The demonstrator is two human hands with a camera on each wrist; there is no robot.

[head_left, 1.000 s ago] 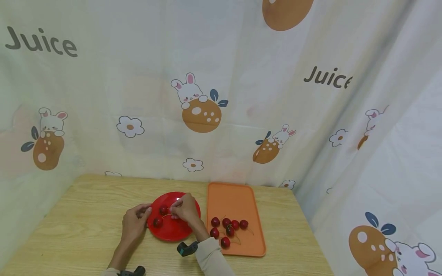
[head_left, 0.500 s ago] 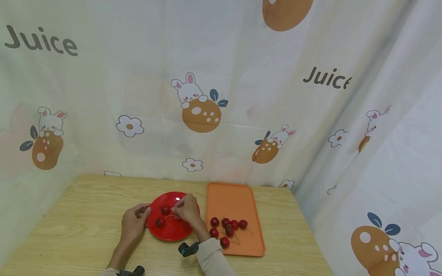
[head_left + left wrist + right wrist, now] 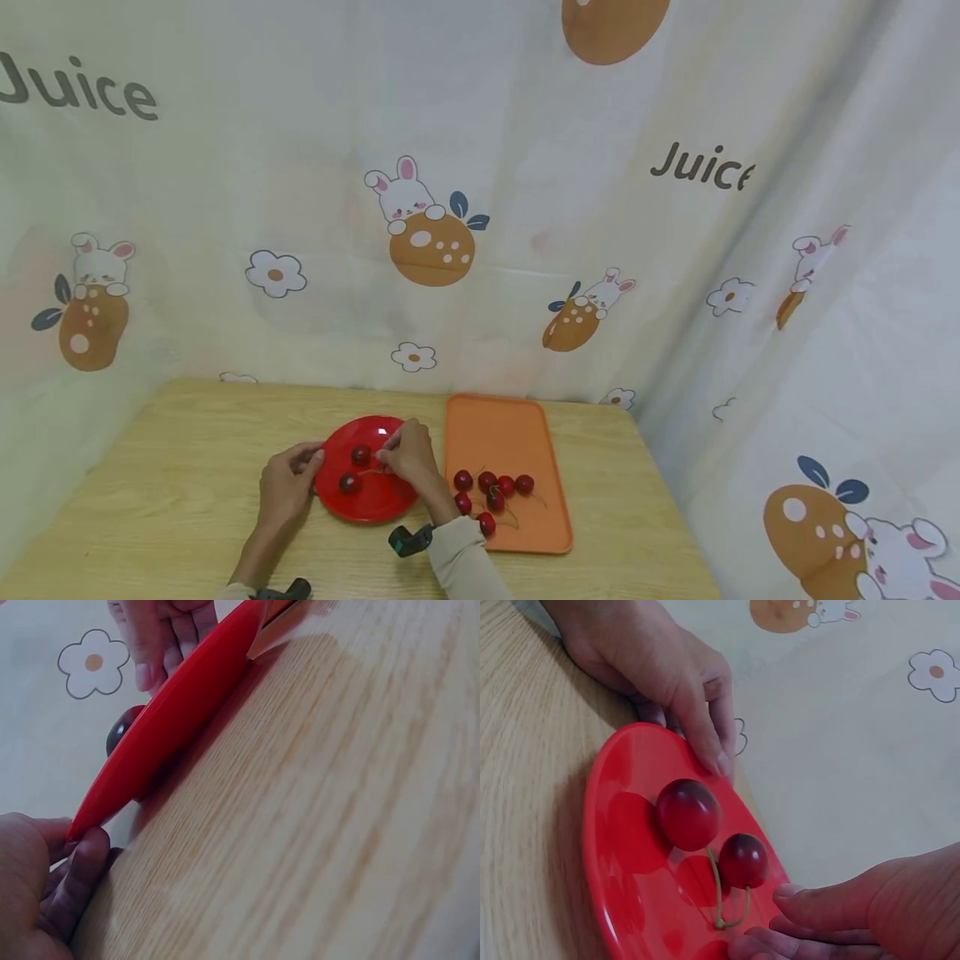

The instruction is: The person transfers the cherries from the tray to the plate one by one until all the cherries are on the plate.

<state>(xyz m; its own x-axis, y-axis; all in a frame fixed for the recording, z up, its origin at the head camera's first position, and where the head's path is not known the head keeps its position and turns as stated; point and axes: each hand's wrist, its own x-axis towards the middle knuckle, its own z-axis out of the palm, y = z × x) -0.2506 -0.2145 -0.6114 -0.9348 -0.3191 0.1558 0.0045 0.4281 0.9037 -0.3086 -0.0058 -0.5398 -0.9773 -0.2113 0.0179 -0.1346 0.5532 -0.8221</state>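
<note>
Cherry pair (image 3: 702,826): left of nearer right hand (image 3: 411,454), stems (image 3: 718,891) toward its parted, empty fingers (image 3: 814,906); left hand (image 3: 287,483) pinches left rim of red plate (image 3: 378,505)

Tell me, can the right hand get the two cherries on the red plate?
Probably yes: the right hand is beside the joined stems of the two cherries, and I see nothing in between. The left hand grips the opposite edge of the red plate, out of the way.

The plate (image 3: 378,502) is red, its 2 cherries (image 3: 688,815) dark red, tray (image 3: 497,432) orange, curtain (image 3: 510,108) rabbit-printed.
</note>
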